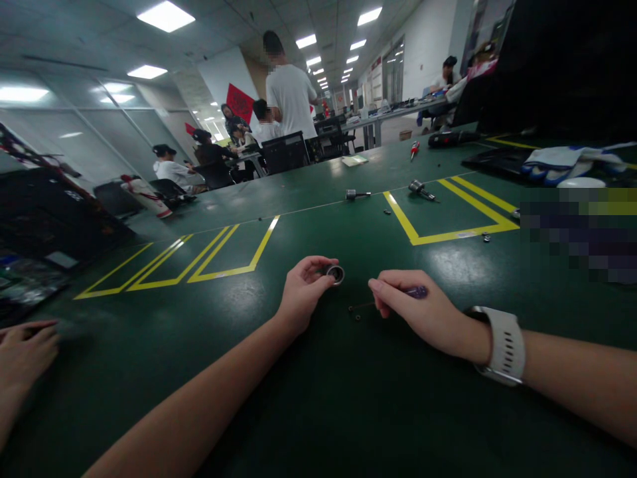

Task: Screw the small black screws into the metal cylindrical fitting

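My left hand (304, 292) is closed around a short, hollow metal cylinder (336, 274), its round opening facing me. In my right hand (421, 307) is a small screwdriver (417, 292) with a purple handle. The thin shaft points left, low over the green table. By its tip lies a tiny dark piece (350, 309), too small to name; whether they touch I cannot tell. A small ring-shaped part (357, 318) rests just below it. The two hands are apart, the cylinder to the left of the right fingertips.
Beyond my hands lie two metal drill chucks (352, 194) (421, 190), a red screwdriver (415, 151) and a dark power tool (452, 139). Gloves (572, 162) lie at the right. Another person's hand (27, 348) rests at the left edge. Yellow tape (462, 235) marks the table.
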`<state>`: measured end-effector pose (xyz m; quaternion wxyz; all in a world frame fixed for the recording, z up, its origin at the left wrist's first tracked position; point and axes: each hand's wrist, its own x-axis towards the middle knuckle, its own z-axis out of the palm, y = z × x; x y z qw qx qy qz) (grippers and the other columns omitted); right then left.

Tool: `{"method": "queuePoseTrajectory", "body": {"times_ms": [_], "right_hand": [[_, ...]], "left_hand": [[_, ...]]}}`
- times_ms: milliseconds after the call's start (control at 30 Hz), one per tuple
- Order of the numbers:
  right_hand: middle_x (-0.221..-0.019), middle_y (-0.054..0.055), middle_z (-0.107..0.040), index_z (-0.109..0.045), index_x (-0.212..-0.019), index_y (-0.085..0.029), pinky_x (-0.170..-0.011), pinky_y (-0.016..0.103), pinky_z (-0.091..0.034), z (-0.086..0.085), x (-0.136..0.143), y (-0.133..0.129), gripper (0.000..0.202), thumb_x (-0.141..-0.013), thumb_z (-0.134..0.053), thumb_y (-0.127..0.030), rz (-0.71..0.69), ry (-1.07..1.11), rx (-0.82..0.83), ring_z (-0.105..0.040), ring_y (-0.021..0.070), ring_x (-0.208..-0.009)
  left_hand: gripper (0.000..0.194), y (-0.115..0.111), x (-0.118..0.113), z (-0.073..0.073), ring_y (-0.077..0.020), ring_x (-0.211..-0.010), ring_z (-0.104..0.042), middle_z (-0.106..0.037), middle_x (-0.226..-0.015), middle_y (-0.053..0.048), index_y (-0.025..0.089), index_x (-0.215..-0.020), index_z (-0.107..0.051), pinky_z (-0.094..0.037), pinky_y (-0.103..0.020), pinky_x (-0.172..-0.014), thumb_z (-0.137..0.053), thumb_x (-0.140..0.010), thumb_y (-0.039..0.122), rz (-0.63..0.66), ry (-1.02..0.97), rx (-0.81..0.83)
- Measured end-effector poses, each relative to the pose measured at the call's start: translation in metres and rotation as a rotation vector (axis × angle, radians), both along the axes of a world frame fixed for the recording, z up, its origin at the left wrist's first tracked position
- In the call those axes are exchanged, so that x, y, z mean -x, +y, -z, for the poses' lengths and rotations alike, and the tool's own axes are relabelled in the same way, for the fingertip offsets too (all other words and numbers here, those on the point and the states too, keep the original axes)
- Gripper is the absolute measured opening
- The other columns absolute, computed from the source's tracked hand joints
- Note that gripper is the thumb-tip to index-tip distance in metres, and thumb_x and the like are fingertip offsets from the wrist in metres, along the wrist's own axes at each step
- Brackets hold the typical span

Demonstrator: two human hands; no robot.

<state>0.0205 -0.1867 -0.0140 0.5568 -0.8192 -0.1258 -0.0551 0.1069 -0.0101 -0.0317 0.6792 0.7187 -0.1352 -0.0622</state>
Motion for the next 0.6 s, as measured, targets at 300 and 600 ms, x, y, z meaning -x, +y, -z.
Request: {"method": "queuePoseTrajectory", "body": {"times_ms": [300,600], "right_hand": [[-0.050,-0.002,-0.049,-0.049,-0.054,-0.018,-0.050,0.027,-0.034,-0.014,0.003,0.004,0.037,-0.089,-0.041,-0.027,-0.032,-0.076,0.238,-0.046,0.0112,-0.048],[-0.065,0.001,-0.053,-0.051,-0.067,-0.017,-0.064,0.030,-0.036,0.003,0.008,0.005,0.029,-0.092,-0.040,-0.023,-0.129,-0.452,0.339,-0.046,0.0137,-0.062]], "left_hand": [[0.024,0.001,-0.001,0.002,-0.0190,-0.083,-0.065,-0.069,-0.098,-0.007,0.015,-0.087,-0.066,-0.051,-0.035,-0.079,-0.069,-0.063,0.016,0.010,-0.003,0.018],[0.031,0.001,0.001,0.000,-0.0192,-0.075,-0.067,-0.073,-0.079,-0.006,0.014,-0.094,-0.070,-0.051,-0.031,-0.076,-0.070,-0.063,0.017,0.014,0.048,0.017]]}}
